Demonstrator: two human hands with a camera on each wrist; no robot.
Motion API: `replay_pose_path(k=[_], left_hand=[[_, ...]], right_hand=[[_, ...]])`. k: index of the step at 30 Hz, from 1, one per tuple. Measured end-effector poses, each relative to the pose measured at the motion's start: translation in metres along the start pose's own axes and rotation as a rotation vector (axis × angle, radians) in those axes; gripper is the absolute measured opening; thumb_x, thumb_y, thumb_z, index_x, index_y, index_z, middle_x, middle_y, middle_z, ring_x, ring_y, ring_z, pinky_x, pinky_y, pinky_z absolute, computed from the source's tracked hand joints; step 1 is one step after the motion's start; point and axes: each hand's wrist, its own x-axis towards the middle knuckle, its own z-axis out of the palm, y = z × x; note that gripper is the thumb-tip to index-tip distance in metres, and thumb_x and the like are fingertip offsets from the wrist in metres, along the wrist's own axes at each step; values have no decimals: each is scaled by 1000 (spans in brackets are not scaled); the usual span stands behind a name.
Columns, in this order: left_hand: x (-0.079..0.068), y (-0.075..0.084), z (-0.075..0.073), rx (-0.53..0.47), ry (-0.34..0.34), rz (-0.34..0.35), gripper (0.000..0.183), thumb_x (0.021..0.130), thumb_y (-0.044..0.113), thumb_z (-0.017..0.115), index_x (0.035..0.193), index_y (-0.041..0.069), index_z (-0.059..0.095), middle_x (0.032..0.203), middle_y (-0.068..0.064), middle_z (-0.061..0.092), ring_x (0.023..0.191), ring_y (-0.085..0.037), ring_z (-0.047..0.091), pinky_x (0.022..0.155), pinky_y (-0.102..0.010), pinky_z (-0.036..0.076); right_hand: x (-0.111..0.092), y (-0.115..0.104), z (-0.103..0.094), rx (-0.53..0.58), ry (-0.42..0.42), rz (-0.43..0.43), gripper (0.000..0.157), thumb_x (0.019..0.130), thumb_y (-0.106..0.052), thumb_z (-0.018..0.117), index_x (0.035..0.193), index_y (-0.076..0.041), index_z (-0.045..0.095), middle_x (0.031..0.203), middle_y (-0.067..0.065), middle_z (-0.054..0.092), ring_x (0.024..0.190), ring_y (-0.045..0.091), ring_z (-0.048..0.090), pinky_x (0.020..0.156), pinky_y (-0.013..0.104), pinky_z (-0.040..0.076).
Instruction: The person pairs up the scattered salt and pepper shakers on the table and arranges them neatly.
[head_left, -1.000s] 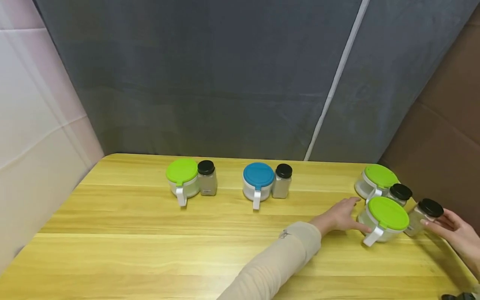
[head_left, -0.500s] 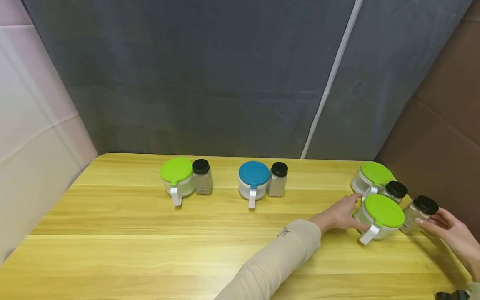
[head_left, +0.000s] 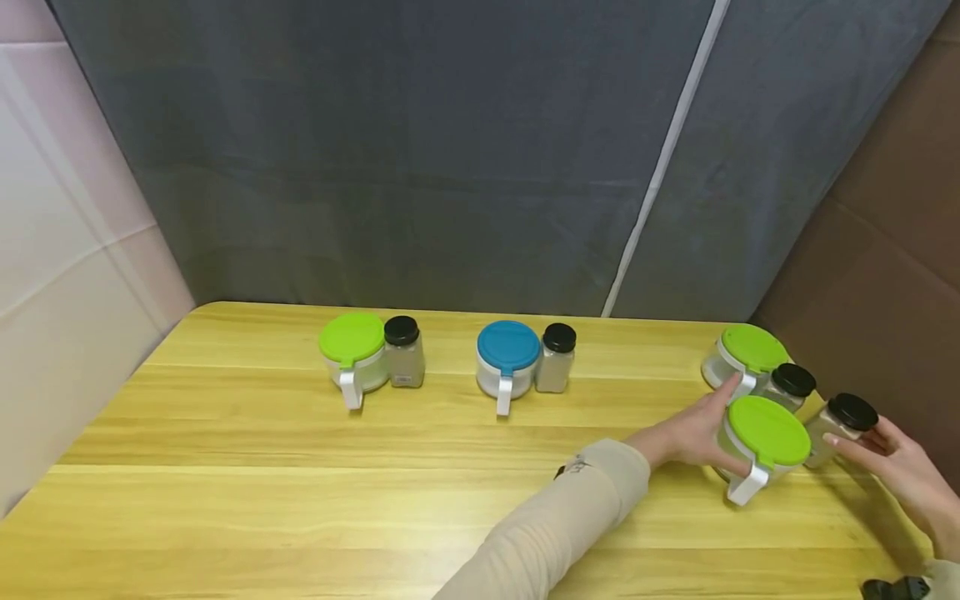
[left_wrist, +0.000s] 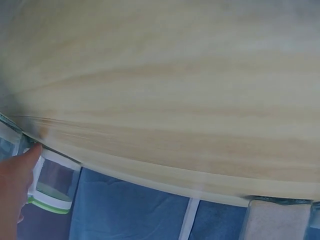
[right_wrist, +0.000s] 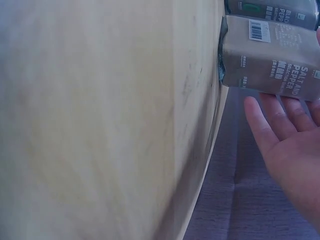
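Observation:
At the right of the head view, my left hand [head_left: 697, 432] grips the side of a green-lidded seasoning jar [head_left: 769, 432], thumb by its white handle and fingers on the far side. Just right of it, my right hand [head_left: 903, 471] holds a black-capped salt and pepper shaker bottle [head_left: 832, 429] between thumb and fingers. In the right wrist view the printed label of that bottle [right_wrist: 270, 57] shows, with my right fingers [right_wrist: 287, 117] along its side. Behind these stand another green-lidded jar [head_left: 750, 350] and black-capped bottle [head_left: 793, 382].
Farther left on the wooden table [head_left: 300, 492] stand a blue-lidded jar [head_left: 508, 350] with a black-capped bottle [head_left: 557, 358] and a green-lidded jar [head_left: 352, 342] with its bottle [head_left: 405, 354]. A grey curtain [head_left: 412, 167] hangs behind, a brown panel [head_left: 885, 250] at right.
My left hand has moved right and closed around the green-lidded jar, which has shifted slightly toward me. My right hand stays at its bottle. The other jars and bottles stand as before.

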Motion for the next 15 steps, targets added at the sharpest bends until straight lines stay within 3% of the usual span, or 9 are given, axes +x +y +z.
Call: replay_pose_path(k=[1,4,5,9,12,15], left_hand=[[0,1,0,0,-8,5,115,65,28,78,141,22,-8,143,3,12,125,-2,13,96,-15,17],[0,2,1,19,-18,15,116,66,29,78,140,22,-10,143,3,12,125,-1,13,96,-15,17],[0,2,2,27,-16,13,115,66,29,78,140,22,-10,143,3,13,125,-1,14,96,-15,17],[0,4,5,88,13,7,111,65,33,78,141,21,-3,141,3,18,123,-2,18,95,-15,19],[-1,6,7,147,38,-4,106,63,38,77,141,19,8,135,3,27,118,0,26,92,-13,24],[-2,7,10,186,54,-20,100,61,43,78,139,19,18,125,5,33,109,2,33,87,-10,27]], right_hand=[[0,0,0,1,0,-1,72,87,-39,52,141,-30,4,139,10,24,123,19,26,83,43,37],[1,0,0,-23,8,-5,72,87,-39,52,141,-30,5,136,12,28,117,12,31,79,38,39],[1,0,0,-13,4,-4,73,87,-39,52,141,-29,5,137,17,26,118,19,30,80,45,37],[1,1,2,-13,12,5,74,86,-41,52,141,-30,3,137,20,24,119,23,30,80,51,35],[0,0,2,-39,23,6,75,85,-42,53,141,-29,4,130,14,31,108,7,37,77,44,39],[0,-1,2,-34,23,-7,75,85,-41,54,142,-26,6,125,12,35,103,5,38,76,44,39]])
